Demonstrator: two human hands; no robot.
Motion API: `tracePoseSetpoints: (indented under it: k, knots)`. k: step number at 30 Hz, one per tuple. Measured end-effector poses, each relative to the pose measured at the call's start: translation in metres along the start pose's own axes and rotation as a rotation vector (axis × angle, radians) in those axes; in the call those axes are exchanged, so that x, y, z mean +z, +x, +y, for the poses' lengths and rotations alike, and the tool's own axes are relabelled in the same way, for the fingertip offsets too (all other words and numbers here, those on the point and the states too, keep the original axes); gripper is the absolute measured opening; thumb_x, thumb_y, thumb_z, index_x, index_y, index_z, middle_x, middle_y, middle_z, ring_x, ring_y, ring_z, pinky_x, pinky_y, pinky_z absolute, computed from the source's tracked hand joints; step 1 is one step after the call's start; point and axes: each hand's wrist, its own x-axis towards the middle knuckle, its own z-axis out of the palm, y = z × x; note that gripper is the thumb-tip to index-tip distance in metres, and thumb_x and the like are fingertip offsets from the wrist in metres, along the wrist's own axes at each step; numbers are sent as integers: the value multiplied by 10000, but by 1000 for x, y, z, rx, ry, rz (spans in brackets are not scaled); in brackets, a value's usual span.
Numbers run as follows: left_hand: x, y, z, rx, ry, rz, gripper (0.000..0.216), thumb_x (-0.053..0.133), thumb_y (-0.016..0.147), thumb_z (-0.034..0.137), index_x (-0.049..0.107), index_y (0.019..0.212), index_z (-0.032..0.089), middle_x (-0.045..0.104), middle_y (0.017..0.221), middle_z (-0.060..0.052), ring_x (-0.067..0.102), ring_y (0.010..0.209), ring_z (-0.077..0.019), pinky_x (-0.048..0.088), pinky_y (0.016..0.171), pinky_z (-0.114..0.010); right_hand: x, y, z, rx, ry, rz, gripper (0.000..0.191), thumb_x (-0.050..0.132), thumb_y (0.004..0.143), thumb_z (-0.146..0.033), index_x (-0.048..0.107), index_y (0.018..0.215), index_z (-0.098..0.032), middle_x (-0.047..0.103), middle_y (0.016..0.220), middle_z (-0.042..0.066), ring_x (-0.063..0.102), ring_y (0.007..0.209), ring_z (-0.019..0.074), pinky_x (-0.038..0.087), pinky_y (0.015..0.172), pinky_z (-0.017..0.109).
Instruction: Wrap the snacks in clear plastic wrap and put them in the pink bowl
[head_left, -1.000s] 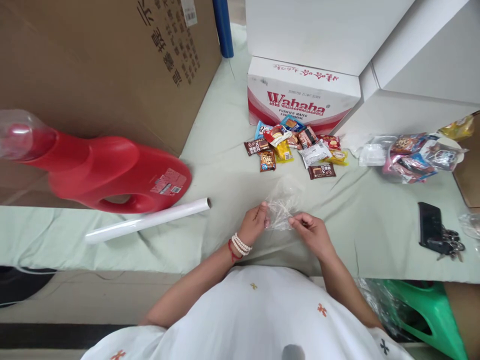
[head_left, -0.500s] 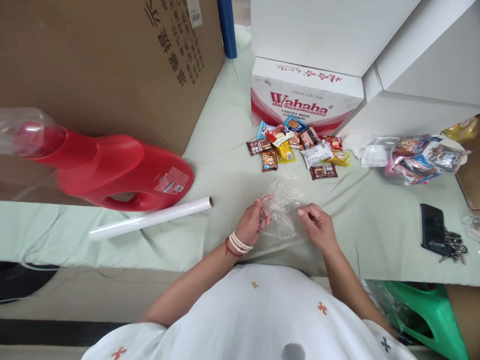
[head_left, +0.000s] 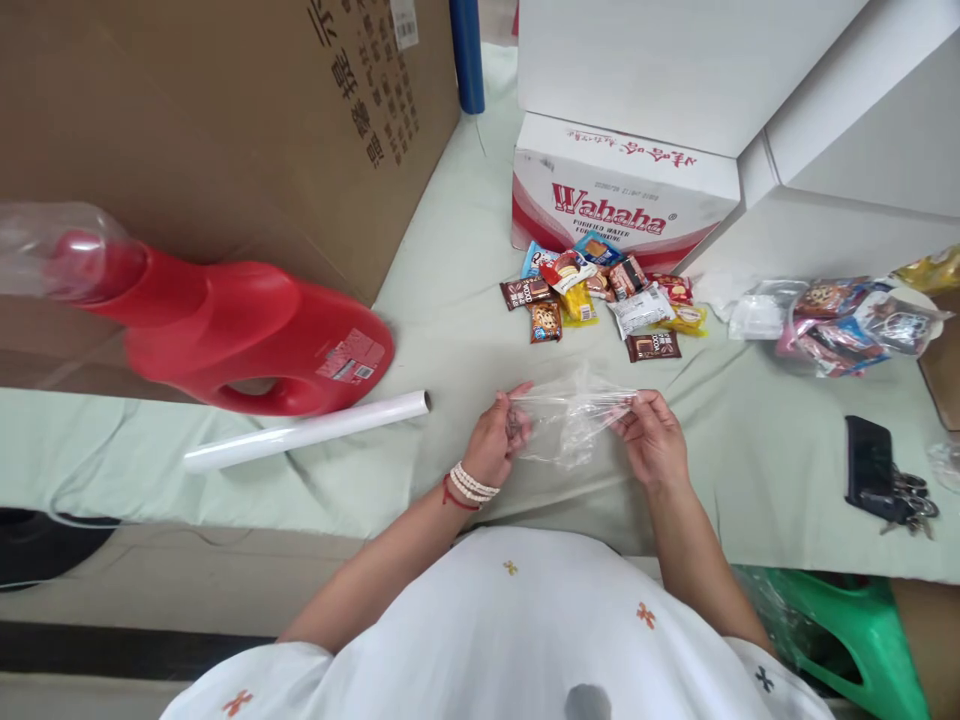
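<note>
A clear plastic bag (head_left: 571, 418) is stretched between both hands just above the pale green cloth (head_left: 450, 330). My left hand (head_left: 497, 440), with a bead bracelet and red string at the wrist, pinches the bag's left edge. On the other side my right hand (head_left: 654, 438) pinches its right edge. The bag looks empty and sags a little in the middle. A pile of small snack packets (head_left: 600, 300) lies on the cloth beyond the bag, apart from both hands.
A red detergent jug (head_left: 225, 335) lies on its side at left, with a white roll (head_left: 304, 433) in front of it. A Wahaha carton (head_left: 622, 195) and large boxes stand behind. Bagged snacks (head_left: 840, 320) and a phone with keys (head_left: 874, 468) lie at right.
My hands have moved apart, pulling the crumpled bag out wide and taut. My right hand, which had let go half a second ago, grips the bag's right edge again.
</note>
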Motion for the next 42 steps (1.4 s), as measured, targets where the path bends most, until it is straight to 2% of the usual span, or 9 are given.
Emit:
tracePoseSetpoints:
  k: [8,12,17,20,25,31,35,38,42]
  knots:
    - [-20,-1,3,-79,113,65,717,590,862,727,626,1280,145,534,698,30,276,442,-47,181,423,-199,-38,5,4,111,-73,304,447,877,624,-450,541,785,-202,578,626,-74,392,419,31,269,321,134]
    - [-26,-18,14,298,813,269,732,705,796,631,580,1345,164,619,1018,-90,590,847,-216,518,754,-363,-46,3,2,86,-255,224,422,820,712,-509,536,802,-210,531,580,-77,368,399,46,260,330,172]
    - [-4,-27,34,713,1407,242,706,709,829,461,517,1443,171,527,1418,-195,411,1392,-380,305,1164,-547,-43,6,-1,97,-421,116,414,742,774,-573,510,835,-236,544,606,-63,393,417,80,274,361,217]
    - [11,-2,32,491,1302,95,526,746,780,388,647,1262,202,654,1260,-157,560,1237,-339,421,1055,-451,-39,10,-6,82,-505,52,433,723,774,-612,497,806,-244,547,594,-55,393,413,95,273,370,238]
    - [10,66,28,295,1092,219,193,563,868,307,640,740,185,575,614,-18,581,638,-193,457,647,-295,-47,22,-17,105,-520,6,468,779,706,-618,528,777,-229,508,550,-67,365,402,81,237,373,226]
    - [14,64,40,531,1106,478,328,619,844,311,627,1124,142,651,1084,-149,619,1049,-280,504,895,-425,-56,51,-16,95,-514,21,472,798,681,-599,534,759,-215,482,531,-84,350,406,64,246,383,209]
    - [19,36,29,911,1533,85,314,567,937,333,685,1197,203,652,1293,-146,469,1394,-319,225,1218,-556,-45,56,-21,54,-450,40,451,762,731,-609,570,831,-213,566,637,-54,473,496,86,373,437,204]
    - [11,30,12,800,1802,-239,432,513,988,425,643,1355,238,584,1474,-151,410,1469,-341,90,1238,-646,-40,43,-24,158,-387,14,520,749,747,-619,574,1066,-248,688,826,-10,630,632,147,496,508,249]
    - [-9,26,-2,633,1969,-320,746,591,899,623,437,1559,311,269,1697,-154,245,1550,-418,1,1188,-756,-65,22,-21,292,-492,-136,541,850,637,-464,623,1056,-209,670,740,-19,592,565,127,481,517,243]
